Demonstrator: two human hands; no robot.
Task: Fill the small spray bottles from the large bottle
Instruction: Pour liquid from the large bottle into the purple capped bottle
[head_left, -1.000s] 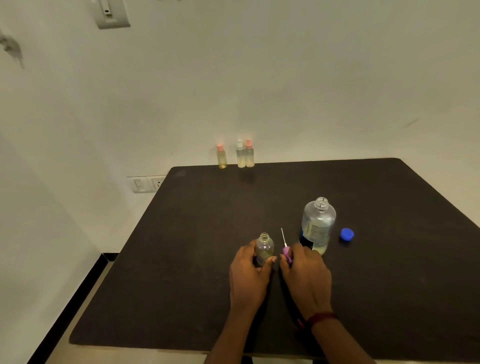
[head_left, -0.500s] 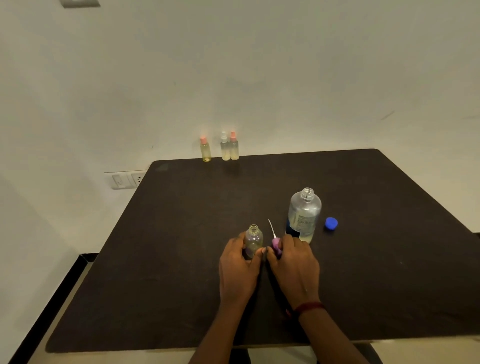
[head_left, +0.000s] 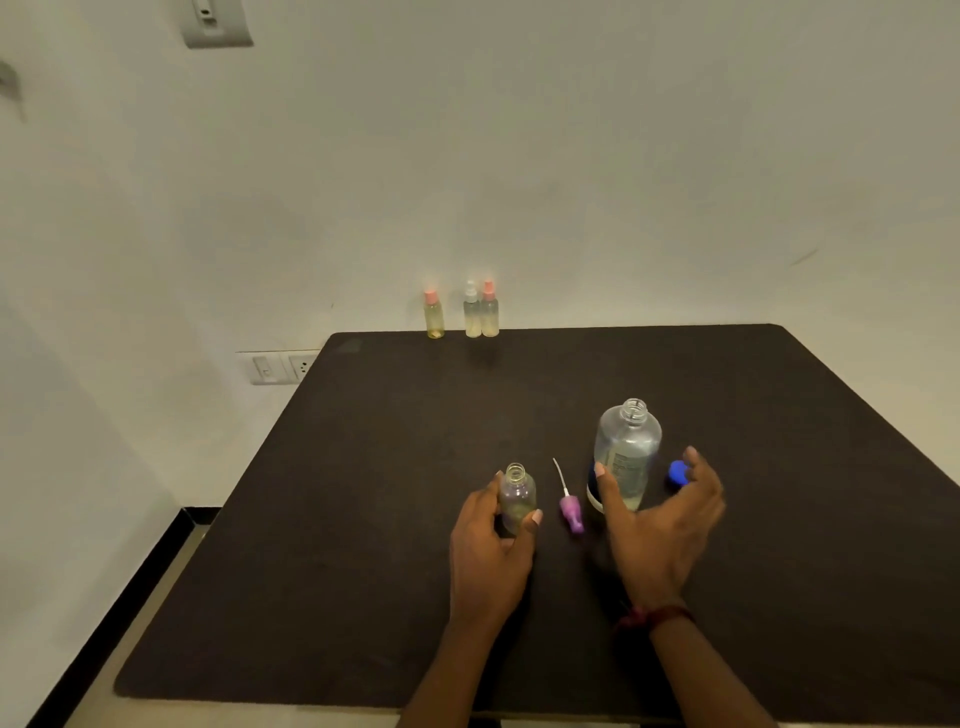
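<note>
Looking down from the head camera, the large bottle (head_left: 626, 457) stands uncapped on the table (head_left: 363, 519), a little liquid left at its base. Left of it lies the purple sprayer (head_left: 570, 512), off its bottle. Farther left, the left hand (head_left: 491, 556) has its fingers (head_left: 535, 517) wrapped round an open small bottle (head_left: 517, 496), which looks nearly empty. The right hand (head_left: 662, 525) is spread open around the large bottle, thumb beside it, not yet gripping. Just right of the large bottle sits the blue cap (head_left: 677, 472). Well behind it, at the table's far edge, three capped bottles (head_left: 470, 314) hold yellowish liquid, seemingly done. Remaining, I judge: pour this one, refit its sprayer.
</note>
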